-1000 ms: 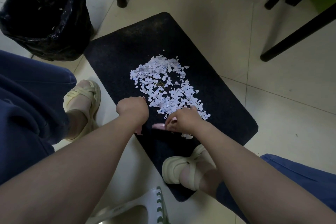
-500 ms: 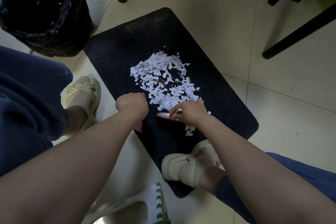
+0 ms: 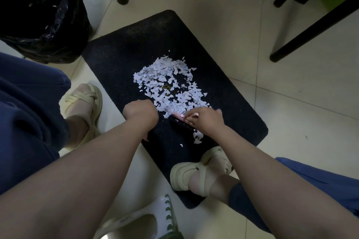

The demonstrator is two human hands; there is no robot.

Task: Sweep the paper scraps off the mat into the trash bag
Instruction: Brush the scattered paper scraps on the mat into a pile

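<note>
The step in hand is the sweeping itself, early on: nearly all the scraps (image 3: 165, 81) lie in 1 loose heap on the middle of the mat (image 3: 136, 44), and a few strays (image 3: 198, 137) sit on the mat nearer the person, behind the right hand (image 3: 206, 120). The bag (image 3: 38, 15) stands open on the floor, just off the mat's far left corner and well apart from the heap.

The right hand's grip is clamped on a pink tool (image 3: 179, 116), probably a small brush, set low at the heap's near edge. The left hand (image 3: 140, 111) is fisted at the heap's near-left edge. A pink end (image 3: 145, 137) shows under its wrist, so its grip is likely closed on a 2nd tool, though most of that is hidden.

Next, I judge, the 2 hands must work the heap together and onto something that can carry it, then lift it over to the bag. The strays need a return pass.
</note>
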